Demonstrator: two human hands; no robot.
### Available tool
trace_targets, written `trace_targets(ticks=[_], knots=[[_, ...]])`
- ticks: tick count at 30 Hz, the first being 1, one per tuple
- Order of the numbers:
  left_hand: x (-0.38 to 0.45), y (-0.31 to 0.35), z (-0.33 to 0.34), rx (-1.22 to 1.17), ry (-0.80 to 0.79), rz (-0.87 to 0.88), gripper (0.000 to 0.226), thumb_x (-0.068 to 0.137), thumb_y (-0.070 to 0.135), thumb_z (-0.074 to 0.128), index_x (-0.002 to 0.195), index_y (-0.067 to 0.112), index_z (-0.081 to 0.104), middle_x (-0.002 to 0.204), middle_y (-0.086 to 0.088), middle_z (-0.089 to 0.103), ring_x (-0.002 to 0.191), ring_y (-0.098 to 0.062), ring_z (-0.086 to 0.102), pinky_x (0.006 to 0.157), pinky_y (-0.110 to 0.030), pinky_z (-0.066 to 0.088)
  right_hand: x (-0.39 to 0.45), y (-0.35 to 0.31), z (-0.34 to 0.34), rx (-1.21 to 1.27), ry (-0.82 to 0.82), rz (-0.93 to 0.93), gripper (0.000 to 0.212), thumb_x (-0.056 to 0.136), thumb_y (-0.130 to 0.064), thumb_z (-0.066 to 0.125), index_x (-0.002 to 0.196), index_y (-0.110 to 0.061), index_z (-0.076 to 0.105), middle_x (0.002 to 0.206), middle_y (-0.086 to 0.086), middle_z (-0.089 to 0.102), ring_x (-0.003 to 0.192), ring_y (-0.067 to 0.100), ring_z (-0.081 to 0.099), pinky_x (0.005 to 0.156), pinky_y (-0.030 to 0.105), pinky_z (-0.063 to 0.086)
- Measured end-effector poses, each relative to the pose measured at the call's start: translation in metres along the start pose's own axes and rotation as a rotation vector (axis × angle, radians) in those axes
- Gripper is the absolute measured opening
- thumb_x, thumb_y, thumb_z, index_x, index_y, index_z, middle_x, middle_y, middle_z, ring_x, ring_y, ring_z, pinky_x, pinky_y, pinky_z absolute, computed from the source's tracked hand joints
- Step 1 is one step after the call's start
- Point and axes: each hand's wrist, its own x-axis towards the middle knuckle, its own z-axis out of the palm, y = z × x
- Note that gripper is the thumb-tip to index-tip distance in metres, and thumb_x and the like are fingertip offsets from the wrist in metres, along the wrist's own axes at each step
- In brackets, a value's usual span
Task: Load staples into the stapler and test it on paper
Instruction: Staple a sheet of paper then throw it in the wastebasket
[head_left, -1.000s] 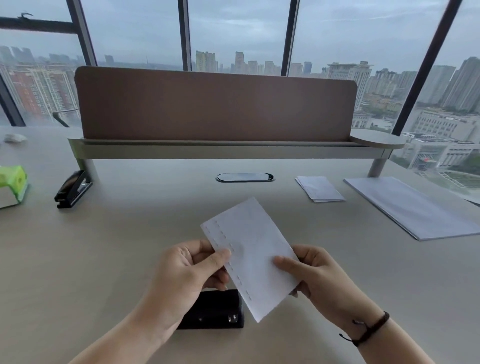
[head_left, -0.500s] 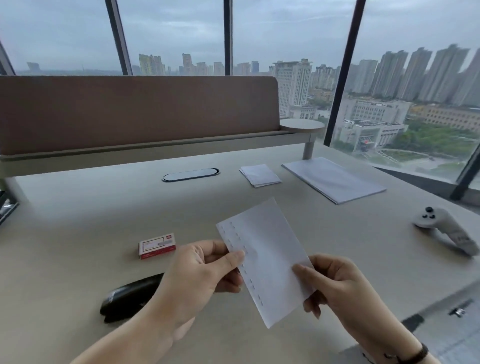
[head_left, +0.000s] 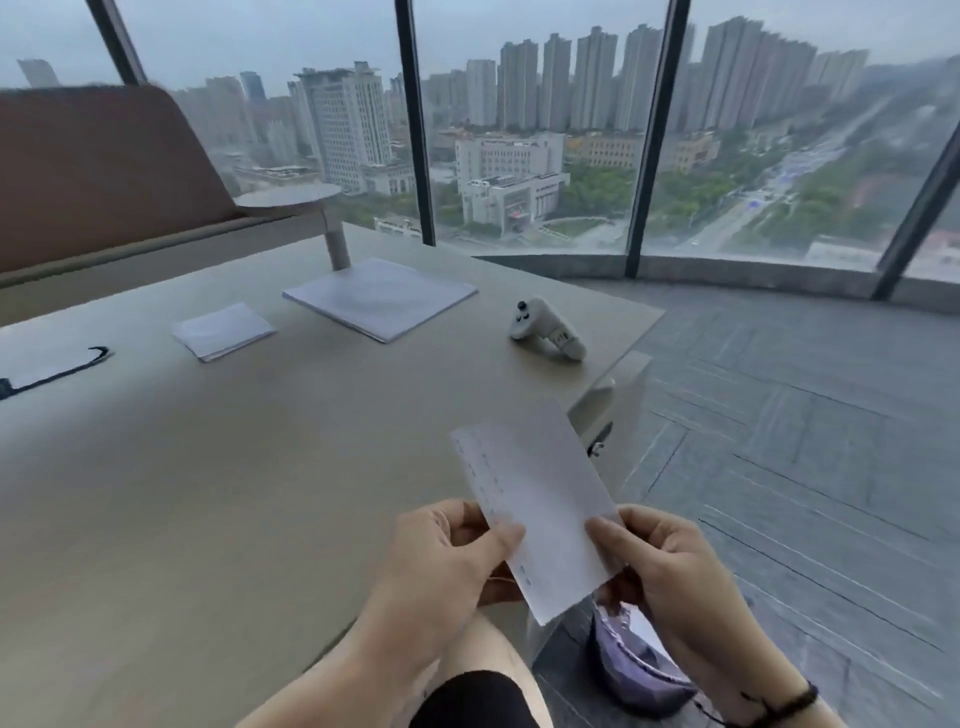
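1. Fingers of the left hand curl against the slip, the thumb lying across its front near the left edge and the rest tucked behind.
2. Opposite, the right hand pinches the same slip at its right edge, thumb in front, other fingers bent behind it.
3. Held between both hands, the slip is a small white paper raised above the near right corner of the counter, tilted with its top leaning left.
4. Rows of small marks, seemingly staples, run along the slip's left margin; they are too blurred to count.
5. No stapler shows in this view.
6. On the counter, well apart from the hands, lies a small paper stack, and just beyond it to the right a larger sheet pile.
7. Near the counter's right edge rests a pale grey controller with dark buttons on its top.
8. At the far left edge is a dark-rimmed oval, a cable port, partly cut off.
9. A brown divider stands along the back of the counter, with a round shelf on a post at its end.
10. A dark bracelet circles the right wrist.
11. Below the hands, beside the counter's edge, a lilac bag sits on the grey floor.
12. Tall windows behind show city towers under an overcast sky.
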Motion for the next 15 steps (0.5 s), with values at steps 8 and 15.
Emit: trace_targets(ticks=[8, 15], knots=[[0.059, -0.072, 0.119, 0.145, -0.188, -0.195, 0.008, 0.091, 0.004, 0.067, 0.092, -0.001, 0.072, 0.084, -0.014, 0.079, 0.077, -0.029, 0.077, 0.061, -0.031, 0.063, -0.013, 0.053, -0.129, 0.068, 0.351, 0.137, 0.016, 0.094, -0.007, 0.062, 0.084, 0.0, 0.072, 0.067, 0.017, 0.068, 0.041, 0.02, 0.057, 0.039, 0.025, 0.048], [0.128, -0.179, 0.184, 0.175, -0.224, -0.468, 0.012, 0.092, 0.004, 0.065, 0.084, -0.002, 0.069, 0.083, -0.018, 0.076, 0.064, -0.025, 0.073, 0.05, -0.03, 0.058, 0.005, 0.126, -0.196, 0.152, 0.531, 0.323, 0.015, 0.099, 0.0, 0.052, 0.1, 0.005, 0.066, 0.06, 0.013, 0.069, 0.041, 0.019, 0.061, 0.039, 0.026, 0.053]])
